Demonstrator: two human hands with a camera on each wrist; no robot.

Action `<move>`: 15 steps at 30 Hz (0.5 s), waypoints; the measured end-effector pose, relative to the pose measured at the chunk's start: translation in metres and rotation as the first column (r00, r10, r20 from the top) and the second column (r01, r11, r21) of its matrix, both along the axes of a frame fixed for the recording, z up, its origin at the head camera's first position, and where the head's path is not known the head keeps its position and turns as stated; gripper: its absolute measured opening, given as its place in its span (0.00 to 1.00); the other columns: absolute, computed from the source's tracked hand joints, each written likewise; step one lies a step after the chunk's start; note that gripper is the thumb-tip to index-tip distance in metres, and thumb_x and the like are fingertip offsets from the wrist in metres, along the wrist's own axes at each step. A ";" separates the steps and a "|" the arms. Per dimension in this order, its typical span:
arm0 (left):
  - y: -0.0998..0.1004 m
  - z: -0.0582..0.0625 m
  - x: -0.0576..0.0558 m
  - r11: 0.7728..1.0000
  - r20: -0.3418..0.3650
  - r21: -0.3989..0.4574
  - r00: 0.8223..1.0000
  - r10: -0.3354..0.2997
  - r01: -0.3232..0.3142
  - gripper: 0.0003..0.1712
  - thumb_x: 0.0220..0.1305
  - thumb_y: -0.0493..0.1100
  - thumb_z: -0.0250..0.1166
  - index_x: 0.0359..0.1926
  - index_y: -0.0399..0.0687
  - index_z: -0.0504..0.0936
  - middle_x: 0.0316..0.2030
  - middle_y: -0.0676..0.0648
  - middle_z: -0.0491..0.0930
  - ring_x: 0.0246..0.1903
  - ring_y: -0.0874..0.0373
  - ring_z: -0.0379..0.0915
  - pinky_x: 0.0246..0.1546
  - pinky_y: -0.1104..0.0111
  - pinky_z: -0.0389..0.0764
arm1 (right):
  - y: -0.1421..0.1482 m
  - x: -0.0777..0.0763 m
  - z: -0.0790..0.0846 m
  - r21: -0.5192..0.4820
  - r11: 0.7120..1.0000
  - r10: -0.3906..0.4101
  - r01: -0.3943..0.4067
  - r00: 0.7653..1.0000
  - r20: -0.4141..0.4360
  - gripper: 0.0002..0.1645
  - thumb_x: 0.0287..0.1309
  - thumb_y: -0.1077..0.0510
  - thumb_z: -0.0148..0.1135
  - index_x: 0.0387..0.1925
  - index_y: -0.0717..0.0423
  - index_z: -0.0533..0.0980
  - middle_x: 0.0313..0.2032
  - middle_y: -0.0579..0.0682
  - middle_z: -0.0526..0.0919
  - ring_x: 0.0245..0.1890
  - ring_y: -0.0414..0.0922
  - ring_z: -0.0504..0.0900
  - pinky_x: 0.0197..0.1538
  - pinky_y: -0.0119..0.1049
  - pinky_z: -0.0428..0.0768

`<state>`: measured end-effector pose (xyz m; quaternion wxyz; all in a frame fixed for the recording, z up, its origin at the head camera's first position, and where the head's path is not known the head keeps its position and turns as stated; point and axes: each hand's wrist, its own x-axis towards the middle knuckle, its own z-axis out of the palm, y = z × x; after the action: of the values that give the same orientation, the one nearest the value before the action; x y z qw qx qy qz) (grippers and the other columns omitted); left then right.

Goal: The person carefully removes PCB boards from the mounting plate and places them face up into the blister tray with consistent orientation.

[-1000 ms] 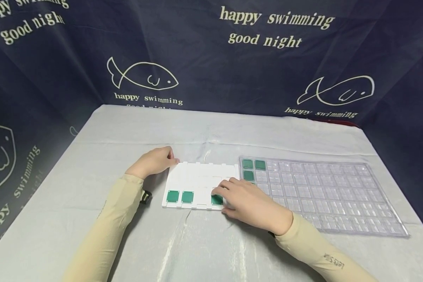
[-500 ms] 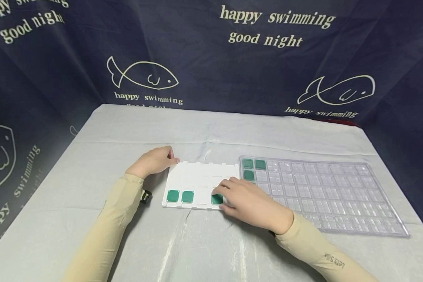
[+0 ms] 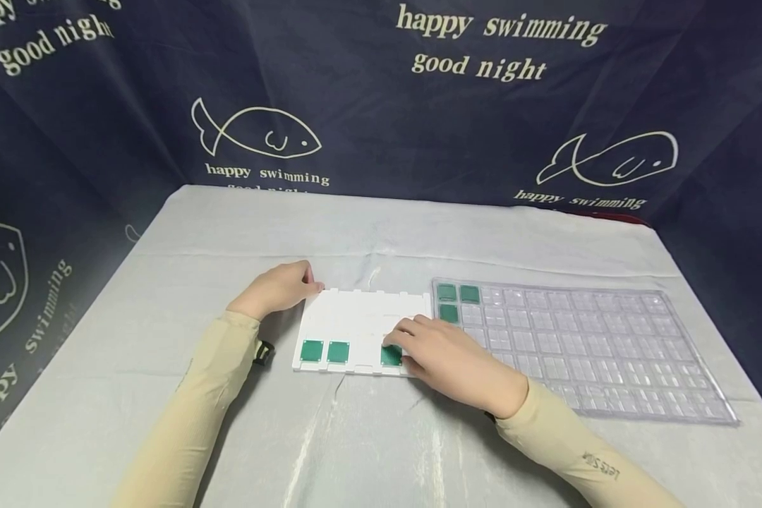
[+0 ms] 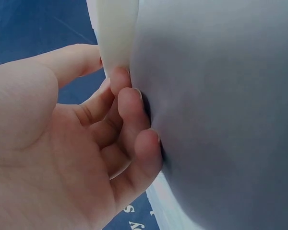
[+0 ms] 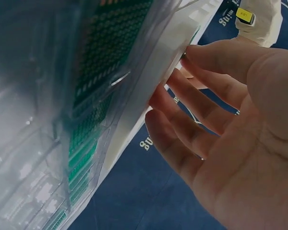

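Note:
In the head view my left hand (image 3: 278,288) holds the upper left corner of a white slotted tray (image 3: 346,310), thumb at the edge. The left wrist view shows its other fingers bent, with tips against the tablecloth. My right hand (image 3: 454,360) reaches over the tray's lower right part. Its fingertips touch a small green circuit board (image 3: 390,355) lying in the front row, partly covered by the fingers. Two similar boards, one at the far left (image 3: 311,351) and one beside it (image 3: 339,352), sit flat in that row, with a gap before the touched one.
Right of the white tray lies a long clear plastic tray (image 3: 565,321) of many compartments. Its left end holds green boards (image 3: 446,291), some behind my right hand. A pale cloth covers the table (image 3: 355,451); a dark printed curtain (image 3: 381,141) hangs behind and at the sides.
My right thumb has shifted slightly up and right along the touched board, uncovering more of it. The left hand and the boards have stayed in place.

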<state>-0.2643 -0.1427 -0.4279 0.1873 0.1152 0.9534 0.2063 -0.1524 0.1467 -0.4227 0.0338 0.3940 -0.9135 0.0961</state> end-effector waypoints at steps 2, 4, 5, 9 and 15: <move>0.000 -0.001 -0.001 1.000 0.000 -0.003 1.000 0.000 0.000 0.15 0.74 0.53 0.57 0.41 0.44 0.74 0.33 0.47 0.76 0.30 0.54 0.70 0.29 0.65 0.70 | 0.000 0.000 0.000 -0.001 1.000 -0.002 0.002 1.000 0.000 0.16 0.60 0.64 0.66 0.50 0.49 0.81 0.43 0.43 0.84 0.44 0.42 0.82 0.49 0.39 0.81; 0.001 -0.001 -0.001 1.000 -0.001 -0.007 1.000 -0.001 0.001 0.16 0.74 0.53 0.57 0.42 0.45 0.74 0.33 0.47 0.76 0.31 0.53 0.70 0.29 0.65 0.70 | 0.000 0.000 -0.001 0.001 1.000 -0.004 0.004 1.000 0.002 0.16 0.60 0.64 0.66 0.50 0.49 0.81 0.43 0.43 0.84 0.43 0.42 0.82 0.49 0.39 0.81; 0.001 -0.002 -0.001 1.000 -0.004 -0.009 1.000 -0.002 0.002 0.16 0.74 0.53 0.56 0.42 0.45 0.74 0.33 0.47 0.77 0.31 0.53 0.70 0.30 0.65 0.70 | 0.000 -0.001 -0.001 0.002 1.000 -0.005 0.005 1.000 0.001 0.16 0.60 0.64 0.66 0.50 0.49 0.80 0.43 0.43 0.84 0.43 0.42 0.82 0.49 0.39 0.81; 0.002 -0.003 -0.002 1.000 -0.010 -0.021 1.000 -0.004 0.004 0.16 0.74 0.54 0.56 0.42 0.45 0.74 0.34 0.46 0.77 0.32 0.53 0.71 0.30 0.65 0.70 | 0.000 -0.001 0.000 0.005 1.000 -0.006 0.006 1.000 -0.011 0.16 0.60 0.65 0.66 0.49 0.49 0.80 0.42 0.43 0.83 0.43 0.42 0.82 0.47 0.38 0.81; 0.002 -0.003 -0.004 1.000 -0.007 -0.029 1.000 -0.008 0.007 0.16 0.75 0.54 0.55 0.43 0.44 0.74 0.33 0.47 0.76 0.31 0.53 0.71 0.30 0.65 0.70 | 0.000 -0.003 -0.001 0.001 1.000 0.004 -0.004 1.000 -0.027 0.16 0.59 0.65 0.66 0.49 0.49 0.81 0.42 0.43 0.84 0.42 0.42 0.82 0.47 0.38 0.82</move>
<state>-0.2680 -0.1405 -0.4314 0.1862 0.1168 0.9566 0.1912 -0.1550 0.1464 -0.4237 0.0459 0.3970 -0.9122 0.0903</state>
